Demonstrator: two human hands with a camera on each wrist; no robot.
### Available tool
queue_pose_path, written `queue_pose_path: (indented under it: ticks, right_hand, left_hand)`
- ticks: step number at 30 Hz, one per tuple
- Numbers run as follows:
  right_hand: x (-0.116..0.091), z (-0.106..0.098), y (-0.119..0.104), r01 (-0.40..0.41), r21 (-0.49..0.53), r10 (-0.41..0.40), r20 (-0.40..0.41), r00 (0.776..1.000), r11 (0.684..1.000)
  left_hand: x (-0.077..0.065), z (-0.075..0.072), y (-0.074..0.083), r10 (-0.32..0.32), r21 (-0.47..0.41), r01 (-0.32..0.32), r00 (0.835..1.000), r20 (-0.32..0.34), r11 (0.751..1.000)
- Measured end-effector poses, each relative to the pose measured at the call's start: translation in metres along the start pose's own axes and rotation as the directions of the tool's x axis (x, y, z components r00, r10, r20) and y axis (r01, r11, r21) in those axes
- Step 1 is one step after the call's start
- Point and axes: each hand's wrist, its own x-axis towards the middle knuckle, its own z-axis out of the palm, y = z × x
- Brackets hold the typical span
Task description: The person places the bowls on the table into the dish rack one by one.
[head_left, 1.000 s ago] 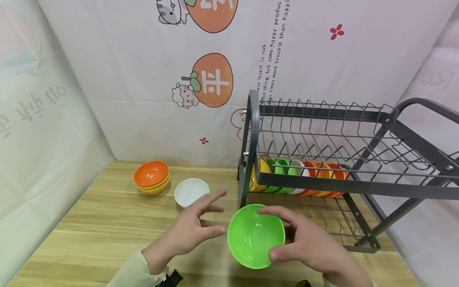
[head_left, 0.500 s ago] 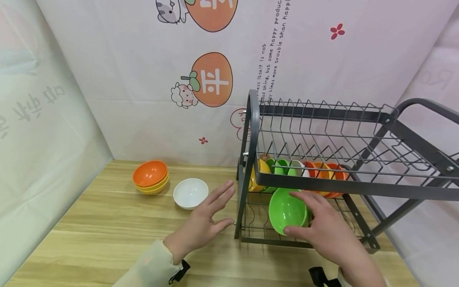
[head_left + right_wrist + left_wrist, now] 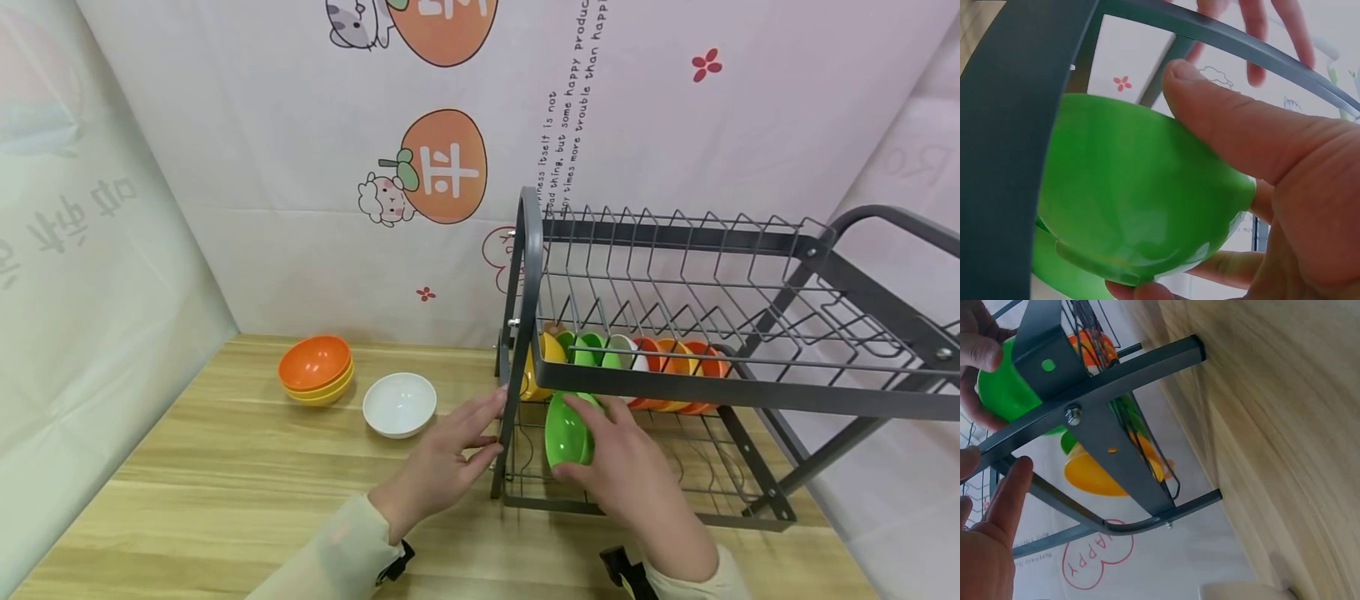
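My right hand (image 3: 630, 467) grips a green bowl (image 3: 566, 435), thumb at its rim and fingers round its outside. The bowl is tipped on its side inside the lower tier of a dark two-tier dish rack (image 3: 531, 275). Close up in the right wrist view, the bowl's rounded underside (image 3: 1135, 187) shows, with another green bowl (image 3: 1066, 269) below it. My left hand (image 3: 442, 467) has its fingers against the rack's left front post, the index finger straight along it in the left wrist view. Behind the held bowl stands a yellow bowl (image 3: 551, 354) at the row's left end.
Several green, white, orange and red bowls (image 3: 675, 362) stand on edge along the back of the lower tier. A white bowl (image 3: 400, 406) sits on the wooden table (image 3: 225, 483) left of the rack. Farther left is an orange bowl (image 3: 315, 364) stacked on yellow ones.
My right hand has carried the green bowl from in front of the rack into the lower tier and turned it on its side. My left hand has moved right to the rack's post.
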Motion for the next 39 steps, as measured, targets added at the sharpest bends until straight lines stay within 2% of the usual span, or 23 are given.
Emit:
queue_pose_path:
  ticks: [3, 6, 11, 20, 24, 39]
  right_hand:
    - [0.003, 0.005, -0.002, 0.015, -0.035, -0.015, -0.01, 1.0, 0.999]
    - [0.006, 0.009, -0.005, 0.01, -0.06, -0.01, -0.004, 1.0, 0.998]
    - [0.011, 0.015, -0.01, 0.015, -0.098, -0.016, -0.011, 1.0, 0.995]
    - [0.016, 0.019, -0.024, 0.02, -0.136, -0.014, 0.04, 0.999, 0.99]
    - [0.017, 0.02, -0.028, 0.014, -0.147, -0.008, 0.042, 0.999, 0.989]
    - [0.019, 0.021, -0.027, 0.006, -0.124, 0.0, 0.049, 0.999, 0.992]
  left_hand:
    - [0.002, 0.002, -0.001, 0.035, 0.027, -0.035, 0.999, -0.003, 0.999]
    - [0.002, 0.004, -0.002, 0.07, 0.096, -0.068, 0.998, -0.013, 0.993]
    - [0.001, 0.005, -0.001, 0.061, 0.166, -0.058, 0.998, -0.017, 0.984]
    - [0.002, 0.005, 0.002, 0.023, 0.12, -0.019, 0.999, -0.03, 0.993]
    - [0.002, 0.006, 0.003, 0.017, 0.133, -0.013, 0.999, -0.031, 0.991]
    - [0.0, 0.007, 0.003, 0.024, 0.137, -0.017, 0.999, -0.049, 0.99]
